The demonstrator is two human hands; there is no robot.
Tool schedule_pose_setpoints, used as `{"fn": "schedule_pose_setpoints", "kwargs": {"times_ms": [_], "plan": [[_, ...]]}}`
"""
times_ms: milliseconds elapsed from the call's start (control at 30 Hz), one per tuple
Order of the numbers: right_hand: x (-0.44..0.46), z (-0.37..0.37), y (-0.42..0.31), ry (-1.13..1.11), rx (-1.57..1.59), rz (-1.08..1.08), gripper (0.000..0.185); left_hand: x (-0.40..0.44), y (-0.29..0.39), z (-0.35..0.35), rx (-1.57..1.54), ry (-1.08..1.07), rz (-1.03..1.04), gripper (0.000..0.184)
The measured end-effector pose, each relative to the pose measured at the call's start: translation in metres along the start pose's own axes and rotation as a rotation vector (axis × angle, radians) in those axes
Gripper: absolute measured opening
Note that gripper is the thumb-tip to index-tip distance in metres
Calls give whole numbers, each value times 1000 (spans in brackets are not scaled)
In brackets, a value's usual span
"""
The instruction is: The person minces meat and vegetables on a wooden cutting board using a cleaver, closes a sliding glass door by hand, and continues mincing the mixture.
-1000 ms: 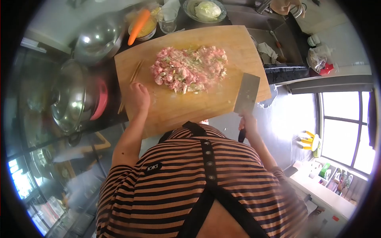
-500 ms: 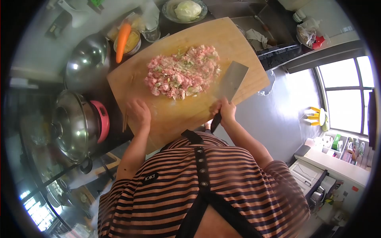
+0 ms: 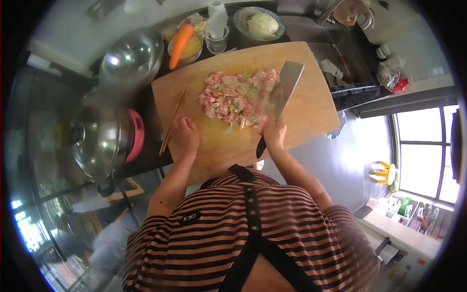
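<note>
My right hand (image 3: 274, 132) is wrapped round the black handle of a cleaver (image 3: 289, 85). The broad blade meets the right side of a spread of chopped pinkish meat with green bits (image 3: 226, 100), and the contact area is blurred. Under it all lies a wooden cutting board (image 3: 311, 97). My left hand (image 3: 185, 132) sits low on the board's left part with its fingers curled in; whatever is under them is hidden. A pair of chopsticks (image 3: 178, 106) runs slantwise along the outer side of that hand, the lower ends past the board's edge.
Behind the board stand a steel bowl (image 3: 134, 56), a carrot (image 3: 181, 46) across a bowl of yellow food (image 3: 192, 47), a glass (image 3: 217, 41) and a plate with a pale cabbage (image 3: 262, 25). A lidded pot (image 3: 99, 141) is on the left, a sink (image 3: 340, 48) at the back right.
My view has shifted, so the board sits further right and lower. The cleaver has come left onto the meat. My left hand has gone from spread to curled, and more of the chopsticks shows.
</note>
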State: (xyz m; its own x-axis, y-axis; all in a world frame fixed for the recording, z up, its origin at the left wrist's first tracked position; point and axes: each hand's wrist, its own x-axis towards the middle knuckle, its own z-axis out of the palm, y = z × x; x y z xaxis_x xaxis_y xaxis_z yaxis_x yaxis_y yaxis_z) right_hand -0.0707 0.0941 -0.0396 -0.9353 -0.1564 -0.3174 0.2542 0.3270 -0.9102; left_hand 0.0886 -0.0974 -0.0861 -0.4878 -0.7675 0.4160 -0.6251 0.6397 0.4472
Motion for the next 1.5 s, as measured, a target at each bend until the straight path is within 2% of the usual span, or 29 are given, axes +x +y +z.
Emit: {"fn": "schedule_pose_setpoints", "kwargs": {"times_ms": [100, 233, 367, 467, 567, 667, 700, 900, 1000, 1133, 1300, 1400, 1500], "plan": [[33, -1, 14, -38, -451, -179, 34, 0, -2, 1, 11, -17, -19, 12], [77, -21, 15, -353, -600, -324, 34, -2, -1, 4, 15, 30, -23, 12], [47, -38, -66, -273, -766, -580, 27, -2, -8, 11, 14, 48, -1, 12], [46, -47, -95, -312, -795, -597, 28, -4, -9, 14, 33, 59, 9, 11], [43, -46, -95, -334, -851, -470, 30, -3, -7, 15, 53, 89, 11, 9], [75, -38, -35, -448, -1004, -432, 31, -4, -4, 13, 40, 92, 21, 8], [84, -38, -34, -491, -998, -427, 32, -2, -3, 14, 27, 95, 6, 8], [49, -55, -109, -434, -874, -574, 31, -5, -2, 14, 29, 106, 5, 8], [84, -40, -46, -427, -1133, -623, 32, -3, -4, 15, 49, 118, 17, 8], [83, -45, -49, -445, -1034, -554, 31, -3, -4, 12, 34, 88, -2, 8], [46, -58, -109, -442, -905, -531, 33, -4, 0, 13, 53, 109, 6, 8], [77, -47, -42, -424, -1136, -529, 32, -7, -5, 14, 25, 86, 6, 8], [95, -52, -46, -529, -972, -440, 30, -5, -7, 16, 59, 93, 5, 9]]}}
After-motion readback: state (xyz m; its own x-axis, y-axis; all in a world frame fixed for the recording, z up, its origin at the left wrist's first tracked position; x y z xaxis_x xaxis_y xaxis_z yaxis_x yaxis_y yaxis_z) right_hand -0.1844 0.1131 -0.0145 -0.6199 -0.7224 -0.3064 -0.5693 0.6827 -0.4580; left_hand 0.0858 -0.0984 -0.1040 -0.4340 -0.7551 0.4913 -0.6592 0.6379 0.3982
